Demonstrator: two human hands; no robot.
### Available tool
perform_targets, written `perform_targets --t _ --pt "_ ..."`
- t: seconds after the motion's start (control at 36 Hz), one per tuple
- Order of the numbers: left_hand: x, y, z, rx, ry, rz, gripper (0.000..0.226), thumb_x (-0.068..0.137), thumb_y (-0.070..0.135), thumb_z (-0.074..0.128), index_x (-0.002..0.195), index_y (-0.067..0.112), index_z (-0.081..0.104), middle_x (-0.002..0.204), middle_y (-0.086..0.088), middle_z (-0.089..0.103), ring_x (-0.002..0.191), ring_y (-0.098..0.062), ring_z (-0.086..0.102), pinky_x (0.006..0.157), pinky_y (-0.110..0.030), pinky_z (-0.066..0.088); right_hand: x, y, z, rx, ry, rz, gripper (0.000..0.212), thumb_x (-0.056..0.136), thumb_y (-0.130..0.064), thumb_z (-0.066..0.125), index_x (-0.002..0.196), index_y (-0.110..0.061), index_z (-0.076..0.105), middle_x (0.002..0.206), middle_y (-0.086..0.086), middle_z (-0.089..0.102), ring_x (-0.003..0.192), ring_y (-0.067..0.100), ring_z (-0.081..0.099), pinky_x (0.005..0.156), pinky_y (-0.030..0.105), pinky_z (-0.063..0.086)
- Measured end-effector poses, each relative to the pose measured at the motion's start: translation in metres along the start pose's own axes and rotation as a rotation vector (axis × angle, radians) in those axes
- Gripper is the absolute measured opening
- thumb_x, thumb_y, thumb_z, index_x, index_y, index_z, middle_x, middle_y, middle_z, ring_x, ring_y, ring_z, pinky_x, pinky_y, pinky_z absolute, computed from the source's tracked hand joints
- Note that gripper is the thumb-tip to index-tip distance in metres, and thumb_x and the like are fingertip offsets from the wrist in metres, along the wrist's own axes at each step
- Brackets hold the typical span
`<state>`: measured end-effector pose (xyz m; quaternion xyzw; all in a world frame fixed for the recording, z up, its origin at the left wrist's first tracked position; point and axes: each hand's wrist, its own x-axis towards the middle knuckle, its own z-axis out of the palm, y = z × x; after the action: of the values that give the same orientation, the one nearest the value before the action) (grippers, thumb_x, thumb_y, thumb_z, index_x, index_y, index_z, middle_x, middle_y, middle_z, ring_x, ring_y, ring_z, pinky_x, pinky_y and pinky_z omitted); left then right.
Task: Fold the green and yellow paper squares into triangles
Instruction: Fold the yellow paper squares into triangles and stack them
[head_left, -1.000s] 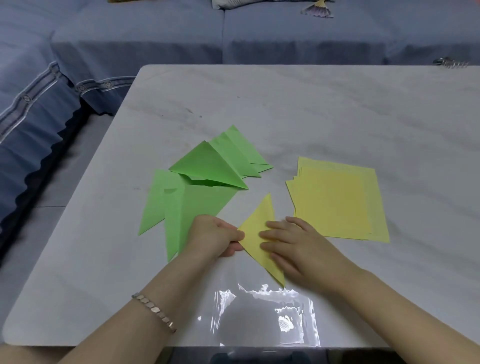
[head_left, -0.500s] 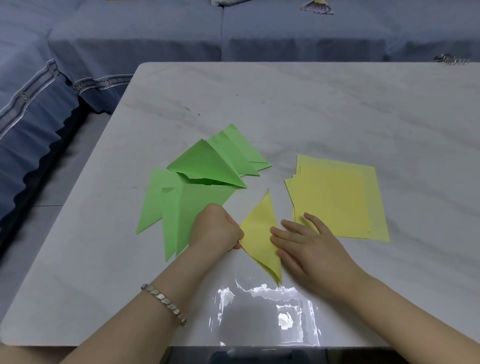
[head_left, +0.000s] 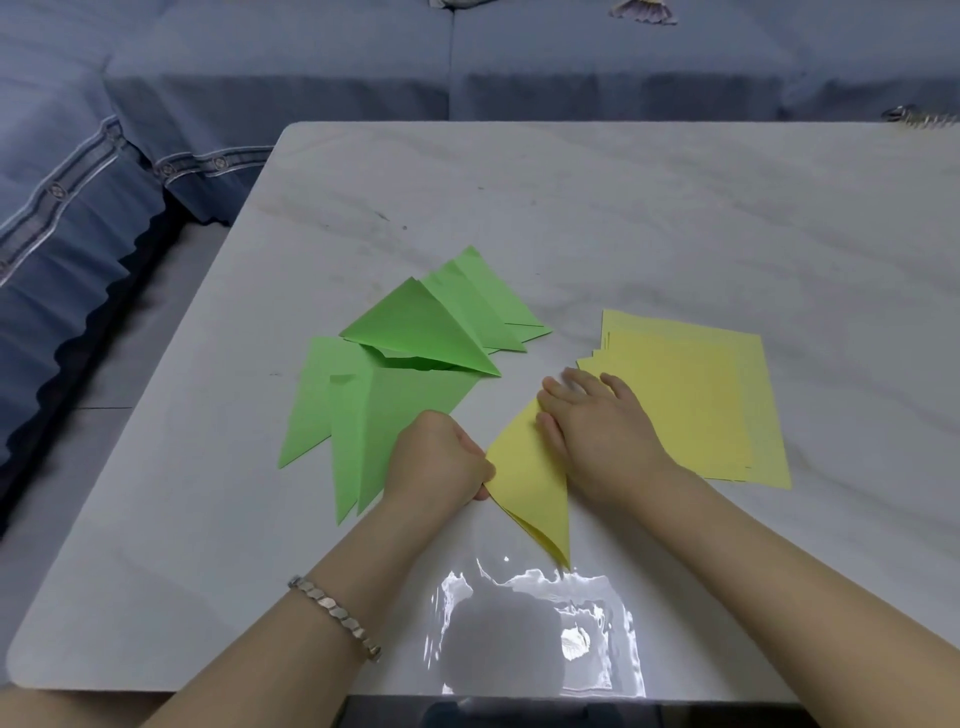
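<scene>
A yellow paper folded into a triangle (head_left: 530, 478) lies on the marble table (head_left: 623, 218), near the front edge. My left hand (head_left: 439, 457), its fingers curled, pinches the triangle's left corner. My right hand (head_left: 597, 426) lies flat across the triangle's upper part, fingers straight and pressing along the fold. A stack of flat yellow squares (head_left: 701, 395) sits just right of that hand. Several green folded triangles (head_left: 415, 343) are piled to the left, partly under my left hand.
A blue sofa (head_left: 311, 67) runs behind and to the left of the table. A spiral-bound object (head_left: 919, 117) shows at the table's far right edge. A bright glare patch (head_left: 535, 634) covers the table's near edge.
My right hand has slid up along the yellow triangle toward its far tip, now covering that tip. My left hand has kept its pinch on the left corner.
</scene>
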<state>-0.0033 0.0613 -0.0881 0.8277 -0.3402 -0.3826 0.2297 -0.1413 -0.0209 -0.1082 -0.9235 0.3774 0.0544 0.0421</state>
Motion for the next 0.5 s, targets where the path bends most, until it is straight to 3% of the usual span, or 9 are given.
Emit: perform_targets --t 0.06,0.14,0.19,0.22,0.28,0.39,0.5 --pt "0.000 -0.001 0.000 -0.005 0.005 -0.001 0.018 0.070 0.000 0.065 0.055 0.008 0.065 0.055 -0.005 0.068 0.044 -0.011 0.053 0.064 -0.026 0.054 0.003 0.001 -0.003 -0.003 0.013 -0.006 0.043 0.101 -0.031 0.018 0.136 -0.016 0.040 0.149 -0.006 0.031 0.141 0.015 0.015 0.111 0.034 0.010" --pt "0.000 -0.001 0.001 -0.006 0.015 -0.003 0.018 0.069 -0.001 0.064 0.054 0.008 0.065 0.054 -0.005 0.068 0.045 -0.012 0.054 0.065 -0.028 0.055 0.000 0.001 0.000 0.018 -0.006 0.012 0.043 0.101 -0.029 0.021 0.137 -0.014 0.038 0.151 -0.002 0.029 0.141 0.017 0.017 0.111 0.033 0.013" --pt "0.000 -0.001 0.001 -0.002 0.019 0.001 0.017 0.069 -0.001 0.064 0.054 0.008 0.066 0.054 -0.005 0.068 0.046 -0.012 0.055 0.064 -0.027 0.055 -0.009 -0.001 0.006 0.048 0.051 0.018 0.047 0.096 -0.028 0.024 0.126 -0.006 0.053 0.139 0.007 0.047 0.133 0.025 0.038 0.105 0.036 0.032" --pt "0.000 -0.001 0.001 0.000 0.021 0.004 0.017 0.069 -0.001 0.063 0.054 0.008 0.066 0.054 -0.005 0.068 0.046 -0.012 0.055 0.064 -0.027 0.055 -0.013 -0.001 0.010 0.068 0.098 0.022 0.047 0.091 -0.027 0.028 0.113 -0.004 0.063 0.126 0.009 0.059 0.121 0.028 0.052 0.094 0.038 0.044" --pt "0.000 -0.001 0.001 0.010 0.025 0.010 0.018 0.068 -0.001 0.063 0.054 0.008 0.066 0.054 -0.005 0.068 0.046 -0.013 0.055 0.064 -0.026 0.055 -0.024 0.000 0.017 0.114 0.189 0.045 0.043 0.085 -0.025 0.034 0.099 -0.005 0.070 0.109 0.009 0.068 0.105 0.029 0.063 0.080 0.039 0.052" --pt "0.001 -0.002 0.001 0.025 0.024 0.016 0.022 0.068 -0.001 0.062 0.050 0.011 0.065 0.055 -0.006 0.068 0.051 -0.018 0.058 0.064 -0.028 0.055 -0.046 0.002 0.032 0.191 0.278 0.025 0.043 0.089 -0.026 0.036 0.105 -0.002 0.067 0.117 0.012 0.065 0.113 0.032 0.058 0.088 0.042 0.050" --pt "0.002 -0.003 -0.001 0.039 -0.012 0.020 0.015 0.068 0.000 0.061 0.056 0.006 0.068 0.056 -0.005 0.069 0.046 -0.014 0.056 0.059 -0.022 0.053 -0.064 -0.001 0.036 0.253 0.323 -0.018 0.055 0.099 -0.033 0.020 0.109 -0.005 0.066 0.122 0.007 0.062 0.118 0.028 0.054 0.097 0.039 0.043"
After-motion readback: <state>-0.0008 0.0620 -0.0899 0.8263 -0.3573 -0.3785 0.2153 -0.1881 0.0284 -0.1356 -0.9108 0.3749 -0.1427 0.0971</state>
